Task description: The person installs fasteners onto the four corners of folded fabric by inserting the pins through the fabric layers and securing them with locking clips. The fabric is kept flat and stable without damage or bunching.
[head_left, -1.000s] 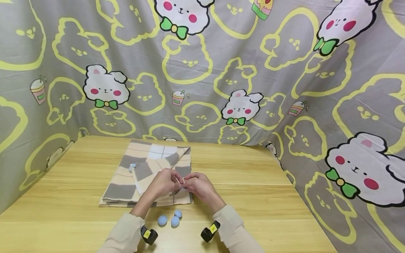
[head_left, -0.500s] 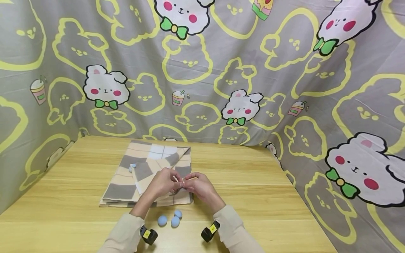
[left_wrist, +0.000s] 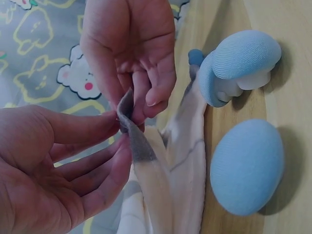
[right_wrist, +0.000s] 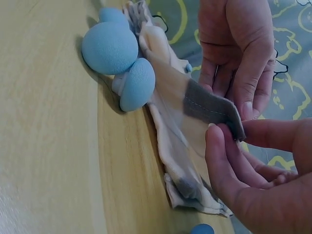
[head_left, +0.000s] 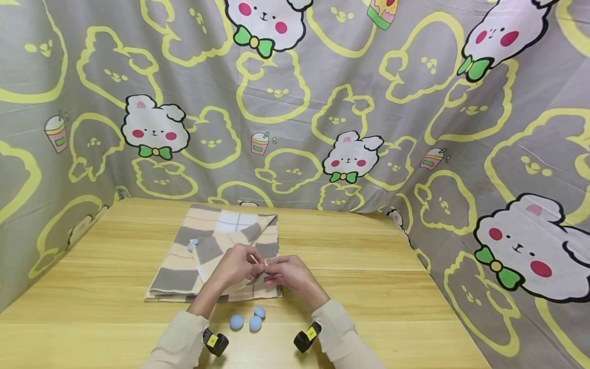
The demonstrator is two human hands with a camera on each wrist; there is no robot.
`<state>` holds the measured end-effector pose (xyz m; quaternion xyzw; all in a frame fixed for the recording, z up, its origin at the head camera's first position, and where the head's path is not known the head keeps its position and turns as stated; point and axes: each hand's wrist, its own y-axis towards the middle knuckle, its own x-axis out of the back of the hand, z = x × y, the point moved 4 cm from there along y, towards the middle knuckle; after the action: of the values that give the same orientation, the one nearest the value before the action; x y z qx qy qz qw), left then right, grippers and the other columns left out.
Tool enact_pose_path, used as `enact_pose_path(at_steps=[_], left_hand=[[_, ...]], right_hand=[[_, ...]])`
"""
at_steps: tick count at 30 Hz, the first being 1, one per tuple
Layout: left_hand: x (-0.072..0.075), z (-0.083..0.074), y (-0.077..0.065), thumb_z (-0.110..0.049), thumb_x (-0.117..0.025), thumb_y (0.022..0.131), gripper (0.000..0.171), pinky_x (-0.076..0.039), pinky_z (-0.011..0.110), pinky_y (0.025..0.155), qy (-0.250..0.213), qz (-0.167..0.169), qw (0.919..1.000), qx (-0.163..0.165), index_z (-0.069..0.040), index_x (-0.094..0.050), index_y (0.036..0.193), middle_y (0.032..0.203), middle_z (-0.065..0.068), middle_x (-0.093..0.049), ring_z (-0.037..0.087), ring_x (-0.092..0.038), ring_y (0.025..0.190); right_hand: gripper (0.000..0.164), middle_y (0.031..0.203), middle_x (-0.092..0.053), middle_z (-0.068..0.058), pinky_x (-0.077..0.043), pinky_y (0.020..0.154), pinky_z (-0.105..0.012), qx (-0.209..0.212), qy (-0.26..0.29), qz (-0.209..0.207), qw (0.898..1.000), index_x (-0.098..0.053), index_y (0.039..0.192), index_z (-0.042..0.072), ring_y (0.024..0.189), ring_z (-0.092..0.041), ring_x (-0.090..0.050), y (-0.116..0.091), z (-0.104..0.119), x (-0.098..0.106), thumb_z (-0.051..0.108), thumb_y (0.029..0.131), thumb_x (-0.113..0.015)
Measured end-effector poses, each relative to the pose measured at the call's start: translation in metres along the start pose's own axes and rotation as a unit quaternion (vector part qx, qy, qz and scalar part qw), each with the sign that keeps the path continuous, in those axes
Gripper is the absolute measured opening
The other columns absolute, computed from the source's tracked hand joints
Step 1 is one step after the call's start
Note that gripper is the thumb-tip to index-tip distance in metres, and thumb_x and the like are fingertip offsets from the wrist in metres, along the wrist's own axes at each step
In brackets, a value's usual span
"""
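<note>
A beige, grey and white plaid blanket (head_left: 175, 279) lies folded on the table, one flap turned over. My left hand (head_left: 238, 265) pinches a raised grey corner (left_wrist: 141, 146) of it between thumb and fingers. From the other side my right hand (head_left: 292, 274) pinches the same corner, seen close up in the right wrist view as a stitched grey edge (right_wrist: 207, 105). A tiny thin glint shows at the fingertips there. Close in front lie three blue mushroom-shaped pieces, a single cap (head_left: 236, 322) and a touching pair (head_left: 255, 323); white stems show under the pair in the left wrist view.
Small blue pieces (head_left: 192, 244) sit at the flap's left corner. Another small blue knob (left_wrist: 196, 57) shows by the blanket's end. The wooden table (head_left: 359, 246) is bounded by a grey cartoon-print curtain (head_left: 286, 128). Black cameras (head_left: 215, 342) hang at both wrists.
Both hands stay at the blanket's corner. My right hand has dipped slightly and its fingers have shifted, lower fingers now showing under the corner. The blue pieces have not moved.
</note>
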<state>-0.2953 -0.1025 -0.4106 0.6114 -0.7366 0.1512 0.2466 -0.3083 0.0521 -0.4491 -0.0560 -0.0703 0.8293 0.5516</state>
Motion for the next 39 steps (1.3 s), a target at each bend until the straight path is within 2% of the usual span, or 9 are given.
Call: enact_pose_path(at_steps=[8,15,21,24,27,31,35,37,39], left_hand=[[0.002,-0.001,0.0,-0.003,-0.076,0.087,0.008,-0.058,0.033,0.059,0.001,-0.003,1.0,0.004,-0.005,-0.072,0.08,0.073,0.006,-0.074,0.016,-0.069,0.061],[0.003,-0.005,-0.001,-0.006,-0.072,0.09,0.006,-0.052,0.028,0.058,0.025,0.014,0.9995,-0.008,-0.006,-0.074,0.085,0.077,0.004,-0.075,0.018,-0.068,0.064],[0.01,-0.013,-0.008,-0.005,-0.071,0.089,0.011,-0.045,0.026,0.052,0.084,0.019,0.9963,0.004,-0.006,-0.068,0.078,0.067,0.004,-0.068,0.015,-0.062,0.058],[0.013,-0.019,-0.016,-0.005,-0.072,0.088,0.019,-0.042,0.025,0.049,0.118,0.043,0.9917,0.024,-0.007,-0.063,0.072,0.059,0.004,-0.062,0.013,-0.056,0.051],[0.013,-0.025,-0.025,-0.005,-0.073,0.088,0.024,-0.045,0.026,0.046,0.147,0.098,0.983,0.05,-0.007,-0.06,0.068,0.053,0.004,-0.059,0.013,-0.053,0.045],[0.009,-0.029,-0.037,-0.006,-0.076,0.083,0.028,-0.047,0.027,0.044,0.212,0.168,0.9591,0.085,-0.007,-0.059,0.061,0.049,0.003,-0.055,0.015,-0.053,0.042],[0.005,-0.028,-0.041,-0.006,-0.079,0.076,0.023,-0.05,0.03,0.045,0.257,0.192,0.9398,0.119,-0.007,-0.058,0.068,0.055,0.005,-0.057,0.018,-0.056,0.044],[0.002,-0.025,-0.042,-0.008,-0.082,0.074,0.024,-0.054,0.034,0.047,0.263,0.2,0.9332,0.141,-0.005,-0.058,0.071,0.059,0.009,-0.061,0.021,-0.06,0.047],[-0.003,-0.021,-0.043,-0.009,-0.085,0.074,0.027,-0.057,0.038,0.051,0.264,0.223,0.9233,0.168,-0.002,-0.059,0.075,0.063,0.015,-0.065,0.027,-0.064,0.052]], right_hand=[[0.026,0.09,-0.075,-0.009,-0.061,0.077,-0.031,-0.001,0.019,0.0,1.0,-0.067,0.114,-0.013,0.076,-0.014,-0.071,0.001,0.0,0.001,0.006,0.096,-0.064],[0.026,0.087,-0.074,-0.007,-0.061,0.075,-0.03,0.003,0.03,0.003,1.0,-0.066,0.114,-0.012,0.074,-0.013,-0.071,0.0,0.0,0.002,0.005,0.095,-0.065],[0.025,0.086,-0.073,-0.007,-0.061,0.075,-0.029,0.001,0.029,-0.001,1.0,-0.066,0.112,-0.014,0.076,-0.015,-0.071,0.001,0.0,0.002,0.004,0.095,-0.064],[0.027,0.086,-0.073,-0.008,-0.061,0.075,-0.029,0.001,0.033,0.0,0.999,-0.064,0.113,-0.016,0.077,-0.015,-0.072,0.001,0.0,0.002,0.003,0.095,-0.063],[0.029,0.087,-0.074,-0.01,-0.061,0.076,-0.03,0.005,0.032,0.005,0.999,-0.062,0.115,-0.018,0.077,-0.015,-0.072,0.001,0.0,0.001,0.002,0.095,-0.063],[0.031,0.09,-0.075,-0.013,-0.061,0.078,-0.031,0.006,0.032,0.007,0.999,-0.061,0.117,-0.019,0.076,-0.014,-0.072,0.001,0.001,0.001,0.002,0.094,-0.063],[0.029,0.091,-0.076,-0.015,-0.061,0.078,-0.032,0.008,0.033,0.007,0.999,-0.062,0.115,-0.019,0.075,-0.014,-0.072,0.001,0.002,0.001,0.002,0.094,-0.064],[0.028,0.09,-0.076,-0.014,-0.061,0.077,-0.032,0.009,0.032,0.008,0.999,-0.062,0.114,-0.018,0.074,-0.014,-0.071,0.001,0.002,0.001,0.002,0.094,-0.063],[0.027,0.089,-0.076,-0.014,-0.061,0.077,-0.031,0.008,0.031,0.008,0.999,-0.062,0.113,-0.018,0.073,-0.013,-0.071,0.001,0.001,0.001,0.002,0.094,-0.063]])
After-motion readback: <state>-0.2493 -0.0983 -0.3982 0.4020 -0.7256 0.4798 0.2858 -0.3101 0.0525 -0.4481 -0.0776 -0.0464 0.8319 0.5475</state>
